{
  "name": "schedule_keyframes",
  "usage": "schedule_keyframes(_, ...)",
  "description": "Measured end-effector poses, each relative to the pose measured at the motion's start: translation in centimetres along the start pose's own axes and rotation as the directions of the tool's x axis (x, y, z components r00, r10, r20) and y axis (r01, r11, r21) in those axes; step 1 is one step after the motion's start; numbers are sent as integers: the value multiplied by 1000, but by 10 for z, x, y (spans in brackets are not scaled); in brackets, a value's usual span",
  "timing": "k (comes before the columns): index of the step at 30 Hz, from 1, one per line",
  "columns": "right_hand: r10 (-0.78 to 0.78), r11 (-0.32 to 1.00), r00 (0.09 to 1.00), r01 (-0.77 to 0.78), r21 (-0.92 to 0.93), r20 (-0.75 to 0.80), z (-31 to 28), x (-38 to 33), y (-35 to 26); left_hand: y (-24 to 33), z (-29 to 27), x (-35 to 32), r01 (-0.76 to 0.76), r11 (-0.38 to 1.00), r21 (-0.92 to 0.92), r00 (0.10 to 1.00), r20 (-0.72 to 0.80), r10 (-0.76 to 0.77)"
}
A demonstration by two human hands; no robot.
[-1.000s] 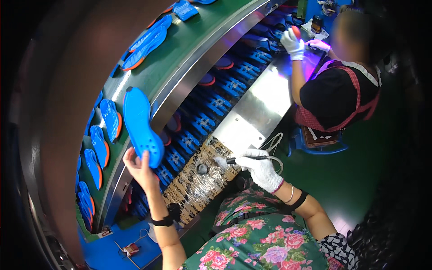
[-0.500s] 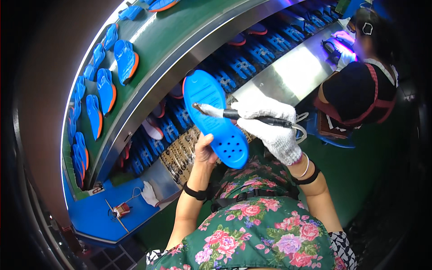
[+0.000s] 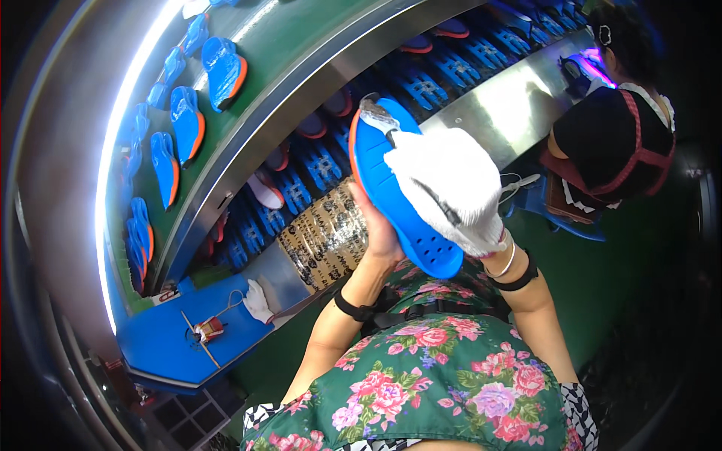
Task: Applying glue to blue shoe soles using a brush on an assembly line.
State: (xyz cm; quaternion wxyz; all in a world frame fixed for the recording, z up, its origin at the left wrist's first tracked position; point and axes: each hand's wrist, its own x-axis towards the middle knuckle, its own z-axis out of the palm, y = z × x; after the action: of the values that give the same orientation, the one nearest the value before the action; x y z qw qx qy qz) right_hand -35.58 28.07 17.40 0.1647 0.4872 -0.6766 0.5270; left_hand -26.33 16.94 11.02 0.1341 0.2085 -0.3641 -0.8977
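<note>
My bare left hand (image 3: 378, 231) grips the edge of a blue shoe insole (image 3: 374, 159) with an orange rim and small holes in its heel. The insole is tilted, heel toward me. My right hand (image 3: 451, 188), in a white knit glove, is closed around the dark handle of a brush (image 3: 378, 117). The pale, dark-tipped brush head lies over the insole's toe edge. My glove covers the insole's right middle part and most of the brush handle.
Blue insoles (image 3: 188, 124) lie on an upper green belt (image 3: 274, 56) at left. Below it runs a lower line of blue racks (image 3: 429, 92). A blue side table (image 3: 169, 334) holds a red pot (image 3: 210, 329) and a white glove (image 3: 258, 302). A co-worker (image 3: 613, 139) sits at right.
The brush has moved from the insole's middle up to its toe edge. The insole has shifted right and tilted, showing its orange rim. My left hand has moved right with it.
</note>
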Motion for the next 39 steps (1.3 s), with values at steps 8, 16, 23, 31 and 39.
schedule_keyframes(8, 48, 992, 994, -37, 124, -93, 2, -3, 12, 2, -21, 6, 65, 995, -74, 998, 19, -64)
schedule_keyframes(16, 48, 939, 998, -63, 339, 52, 5, -9, 18, 0, -54, 23, 109, 987, -120, 993, 63, -102)
schedule_keyframes(23, -114, 948, 989, 81, 308, 93, 10, -16, 16, 1, -68, 22, 24, 995, 96, 1000, 0, -24)
schedule_keyframes(31, -117, 964, 988, 88, 250, 100, 7, -22, 22, 18, -37, 31, 41, 993, 113, 997, -64, -34)
schedule_keyframes(39, -44, 969, 988, 5, 246, 151, -4, -24, 25, 25, -49, 52, 249, 932, -264, 936, 315, -161)
